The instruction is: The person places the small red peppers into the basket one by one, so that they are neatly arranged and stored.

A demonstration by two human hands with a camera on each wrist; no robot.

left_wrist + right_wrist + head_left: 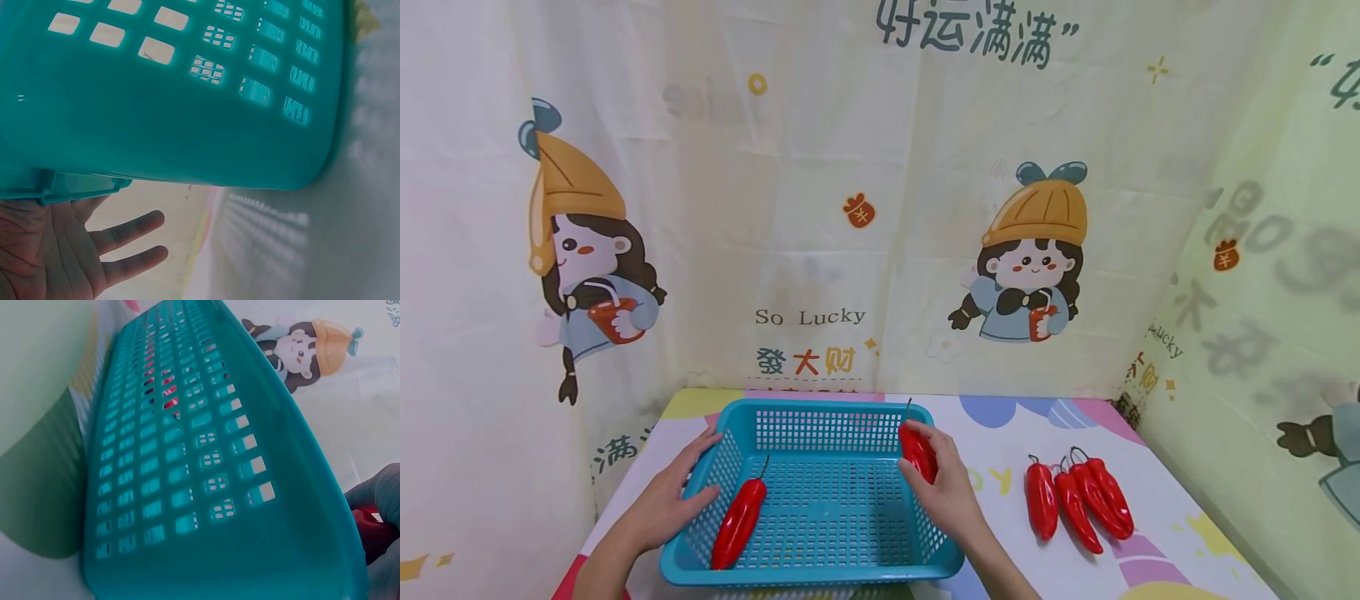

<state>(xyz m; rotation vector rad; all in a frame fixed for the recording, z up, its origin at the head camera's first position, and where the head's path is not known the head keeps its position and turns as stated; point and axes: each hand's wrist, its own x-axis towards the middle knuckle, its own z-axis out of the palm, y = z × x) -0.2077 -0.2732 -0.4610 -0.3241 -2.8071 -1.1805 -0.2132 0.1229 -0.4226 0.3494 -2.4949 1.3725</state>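
A blue-green plastic basket with mesh walls stands on the table. My left hand rests on its left rim, thumb over the edge; in the left wrist view the fingers are straight and spread beside the rim. My right hand grips a red chili pepper over the basket's right side, its stem pointing up. In the right wrist view that pepper shows between fingers and thumb just past the rim. Another red chili pepper lies inside the basket at the left, stem toward the back.
Several red chili peppers lie side by side on the table right of the basket, stems toward the back. The tabletop has a colourful printed cover. Printed cloth walls enclose the table at the back and both sides.
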